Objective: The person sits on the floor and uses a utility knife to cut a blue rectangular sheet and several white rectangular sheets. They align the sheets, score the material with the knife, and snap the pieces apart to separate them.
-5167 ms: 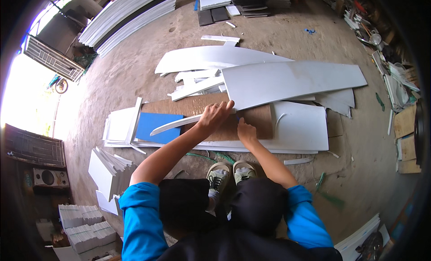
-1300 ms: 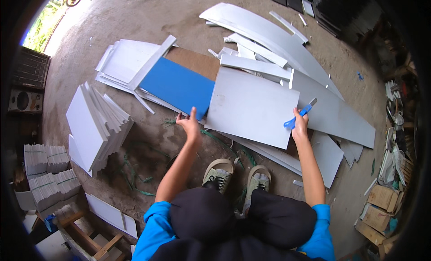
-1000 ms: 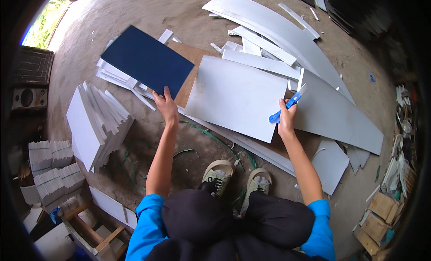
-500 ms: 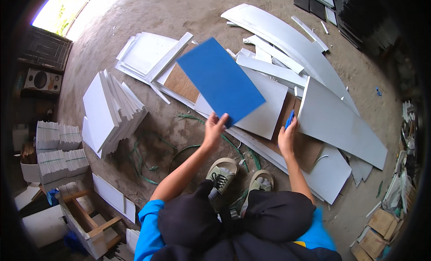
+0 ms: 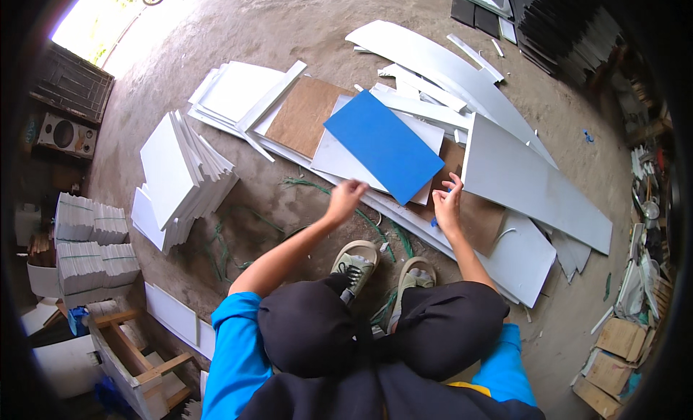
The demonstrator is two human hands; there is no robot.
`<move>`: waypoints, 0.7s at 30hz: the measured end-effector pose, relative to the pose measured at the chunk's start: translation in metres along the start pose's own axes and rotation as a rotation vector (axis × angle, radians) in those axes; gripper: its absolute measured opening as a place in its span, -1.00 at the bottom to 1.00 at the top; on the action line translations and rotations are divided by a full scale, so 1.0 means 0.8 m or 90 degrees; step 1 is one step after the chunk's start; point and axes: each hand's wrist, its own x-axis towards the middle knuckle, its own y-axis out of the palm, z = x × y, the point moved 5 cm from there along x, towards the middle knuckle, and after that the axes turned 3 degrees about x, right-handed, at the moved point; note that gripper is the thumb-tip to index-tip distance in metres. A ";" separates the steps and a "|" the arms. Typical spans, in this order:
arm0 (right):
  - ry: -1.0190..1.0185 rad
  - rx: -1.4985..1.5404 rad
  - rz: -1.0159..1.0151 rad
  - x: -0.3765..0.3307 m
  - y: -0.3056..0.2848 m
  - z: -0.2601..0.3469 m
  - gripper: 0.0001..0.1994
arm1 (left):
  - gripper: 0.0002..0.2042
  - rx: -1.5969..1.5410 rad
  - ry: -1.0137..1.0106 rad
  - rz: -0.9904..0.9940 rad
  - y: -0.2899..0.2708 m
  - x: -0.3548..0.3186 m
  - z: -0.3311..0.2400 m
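Note:
A flat blue rectangular sheet rests at an angle on a white panel, over the pile in front of me. Just short of its near left edge is my left hand, slightly blurred, with curled fingers and nothing visible in them. My right hand hovers beside the sheet's near right corner. Its lower fingers close round a slim blue tool, mostly hidden by the palm, while thumb and index finger stick up. The tool's exact kind does not show.
Brown boards and a long grey-white panel lie in the pile. A leaning stack of white sheets stands at left, above tied bundles and a wooden frame. Green strapping lies near my shoes.
The blue sheet, held up in my left hand before, now lies on the white panel, released. My left hand has drawn back from it. My right hand's thumb and index finger have lifted.

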 end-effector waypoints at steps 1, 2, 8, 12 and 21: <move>0.033 0.024 -0.005 0.007 0.000 -0.016 -0.42 | -0.77 0.042 0.076 -0.070 -0.026 0.015 -0.006; 0.062 0.066 0.004 0.008 0.013 -0.020 -0.43 | -0.76 0.088 0.144 -0.146 -0.056 0.029 -0.004; 0.231 0.281 -0.012 0.010 0.035 -0.003 -0.47 | -0.60 0.302 0.397 -0.316 -0.119 0.107 -0.042; 0.225 0.258 -0.048 0.011 0.036 -0.004 -0.45 | -0.50 0.297 0.360 -0.310 -0.100 0.140 -0.031; 0.254 0.340 -0.054 0.067 0.009 0.030 -0.51 | -0.51 0.269 0.056 -0.359 -0.111 0.084 -0.018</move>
